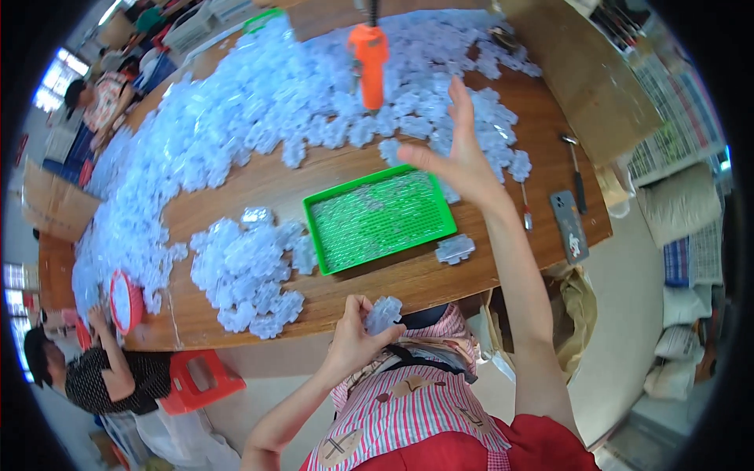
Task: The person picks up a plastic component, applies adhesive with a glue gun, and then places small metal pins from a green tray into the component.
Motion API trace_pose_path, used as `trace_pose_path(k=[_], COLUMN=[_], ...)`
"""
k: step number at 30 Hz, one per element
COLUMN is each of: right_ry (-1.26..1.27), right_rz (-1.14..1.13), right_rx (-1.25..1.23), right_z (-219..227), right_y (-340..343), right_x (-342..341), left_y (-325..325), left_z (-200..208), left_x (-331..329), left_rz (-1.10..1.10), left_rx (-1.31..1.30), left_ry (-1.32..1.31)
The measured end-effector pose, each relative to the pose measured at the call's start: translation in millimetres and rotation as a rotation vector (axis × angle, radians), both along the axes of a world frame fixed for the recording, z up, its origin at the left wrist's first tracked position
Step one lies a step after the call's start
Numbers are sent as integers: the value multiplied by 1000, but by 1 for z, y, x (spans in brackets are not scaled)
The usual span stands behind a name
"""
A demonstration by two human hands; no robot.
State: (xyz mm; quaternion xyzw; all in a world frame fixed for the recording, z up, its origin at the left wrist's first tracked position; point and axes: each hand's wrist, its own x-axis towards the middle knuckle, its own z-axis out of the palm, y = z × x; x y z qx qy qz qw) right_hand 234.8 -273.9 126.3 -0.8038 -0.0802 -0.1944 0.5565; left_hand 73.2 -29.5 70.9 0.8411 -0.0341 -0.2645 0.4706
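My left hand (351,339) is closed on a translucent bluish plastic piece (384,315) with a notched outline, just off the table's near edge. My right hand (465,166) is raised over the table, fingers and thumb spread, holding nothing. To its left hangs an orange power screwdriver (371,67), apart from the hand. Below sits a green tray (389,252) strewn with small shiny bits, too small to name. One more plastic piece (455,249) lies at the tray's right corner. A small heap of such pieces (243,271) is left of the tray.
A large mound of the same pieces (220,118) covers the table's far and left parts. At right lie a hammer (579,177), a thin screwdriver (527,216) and a grey phone (569,228). Co-workers sit at left, near a red stool (196,381) and a red basket (124,301).
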Motion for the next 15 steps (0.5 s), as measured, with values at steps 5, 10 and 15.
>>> trace_pose_path(k=[5,10,15], right_ry=[121,231,254], right_rz=[354,571,853], right_rx=[169,345,441], right_z=[-2,-3,-1], right_y=[39,72,110], right_x=[47,40,3], left_y=[31,48,57], left_z=[-20,-34,-50], left_x=[-30,-51,-54], left_rz=[273,443,524], left_rx=[-463,-727,-1087], left_ry=[273,650,882])
